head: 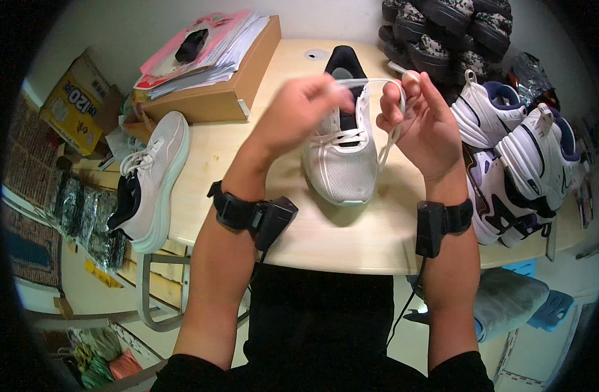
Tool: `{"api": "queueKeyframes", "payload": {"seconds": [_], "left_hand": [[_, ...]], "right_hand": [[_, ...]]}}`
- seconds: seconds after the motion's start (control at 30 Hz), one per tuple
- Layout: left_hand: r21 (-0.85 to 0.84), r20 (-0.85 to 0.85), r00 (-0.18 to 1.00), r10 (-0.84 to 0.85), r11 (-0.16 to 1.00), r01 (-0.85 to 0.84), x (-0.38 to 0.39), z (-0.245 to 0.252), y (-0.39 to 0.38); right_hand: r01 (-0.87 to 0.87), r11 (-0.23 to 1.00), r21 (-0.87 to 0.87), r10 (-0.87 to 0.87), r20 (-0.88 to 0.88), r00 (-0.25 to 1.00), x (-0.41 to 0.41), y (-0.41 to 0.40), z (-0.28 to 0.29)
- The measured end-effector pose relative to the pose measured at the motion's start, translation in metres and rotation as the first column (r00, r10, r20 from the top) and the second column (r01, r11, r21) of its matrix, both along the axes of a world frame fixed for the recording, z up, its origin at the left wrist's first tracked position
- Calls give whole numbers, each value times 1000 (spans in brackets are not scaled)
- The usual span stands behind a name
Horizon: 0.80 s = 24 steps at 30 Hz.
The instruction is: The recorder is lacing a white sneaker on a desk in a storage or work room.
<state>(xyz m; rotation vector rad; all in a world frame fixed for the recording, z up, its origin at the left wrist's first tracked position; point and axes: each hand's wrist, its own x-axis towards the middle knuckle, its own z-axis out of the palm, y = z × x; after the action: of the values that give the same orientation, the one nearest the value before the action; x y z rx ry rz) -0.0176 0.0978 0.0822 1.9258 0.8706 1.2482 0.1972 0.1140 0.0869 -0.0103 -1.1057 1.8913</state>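
A light grey mesh sneaker [342,171] stands on the wooden table, toe towards me, its white lace threaded through the lower eyelets. Above its left side, my left hand [311,108] pinches the white shoelace [373,81]; the fingers are blurred. My right hand [419,117], palm up at the shoe's right, holds another stretch of the lace between thumb and fingers, with a loop hanging down beside the shoe. Part of the black tongue and collar is hidden behind my left hand. A similar laced sneaker [157,181] lies on its side at the table's left edge.
White sneakers [529,152] are piled at the table's right. Behind them, several black shoes [446,39] are stacked. A cardboard box [206,100] bearing papers [230,59] stands at the back left. Black wrist devices with cables sit on both my arms. A metal-framed chair [145,289] is below left.
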Motion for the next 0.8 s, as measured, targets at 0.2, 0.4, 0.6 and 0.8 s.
{"api": "queueKeyframes", "payload": {"seconds": [0.2, 0.4, 0.6, 0.8], "left_hand": [[-340, 869, 319, 379, 924, -174, -50, 16, 4], [-489, 776, 341, 530, 848, -205, -90, 11, 8], [-454, 296, 711, 638, 749, -483, -73, 11, 7], [-244, -268, 732, 627, 691, -681, -68, -3, 18]], "right_hand": [[-156, 977, -143, 108, -294, 950, 2, 14, -10], [187, 302, 935, -913, 228, 337, -21, -5, -11], [-35, 216, 976, -929, 217, 298, -33, -16, -17], [-92, 165, 982, -951, 183, 248, -33, -20, -17]]}}
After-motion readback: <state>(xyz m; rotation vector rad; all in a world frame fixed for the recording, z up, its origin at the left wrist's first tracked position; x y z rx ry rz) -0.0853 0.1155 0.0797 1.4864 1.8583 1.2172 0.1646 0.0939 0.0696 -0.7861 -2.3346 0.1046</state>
